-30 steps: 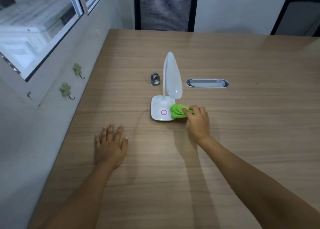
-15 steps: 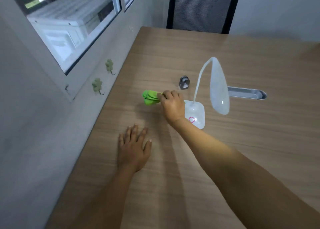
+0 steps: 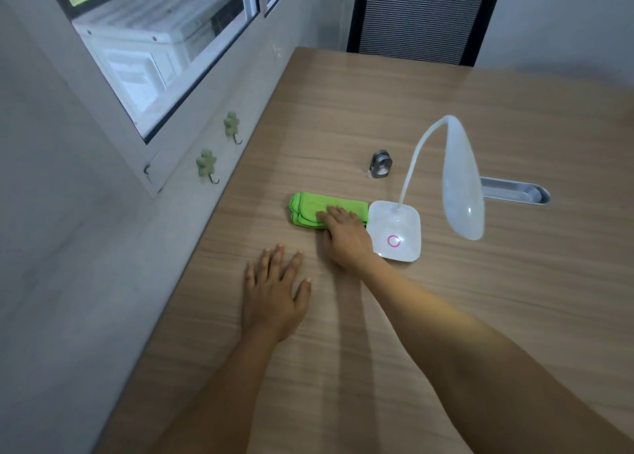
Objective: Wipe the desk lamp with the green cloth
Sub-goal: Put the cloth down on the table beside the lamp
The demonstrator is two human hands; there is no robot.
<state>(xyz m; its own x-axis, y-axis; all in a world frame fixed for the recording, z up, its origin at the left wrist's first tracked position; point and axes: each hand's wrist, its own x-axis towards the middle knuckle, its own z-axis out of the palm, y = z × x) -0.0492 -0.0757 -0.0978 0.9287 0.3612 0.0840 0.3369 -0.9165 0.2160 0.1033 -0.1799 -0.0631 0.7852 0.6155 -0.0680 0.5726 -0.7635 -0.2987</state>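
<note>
The white desk lamp stands on the wooden table, its square base [image 3: 401,227] marked with a pink ring and its curved neck carrying the long head [image 3: 461,182] out to the right. A folded green cloth [image 3: 308,210] lies flat on the table, touching the base's left edge. My right hand [image 3: 346,237] rests on the cloth's right end with the fingers stretched flat on top, not curled around it. My left hand [image 3: 274,292] lies palm down on the table, fingers spread, nearer to me and apart from the cloth.
A small metal clip-like object [image 3: 380,164] stands behind the lamp base. A metal cable slot [image 3: 514,194] is set into the table to the right. The wall with two green hooks [image 3: 206,165] and a window runs along the table's left edge. A black chair [image 3: 422,18] stands at the far end.
My right hand carried the cloth from the lamp base's right side over to its left, laid it flat on the table and opened on top of it. My view swung left.
</note>
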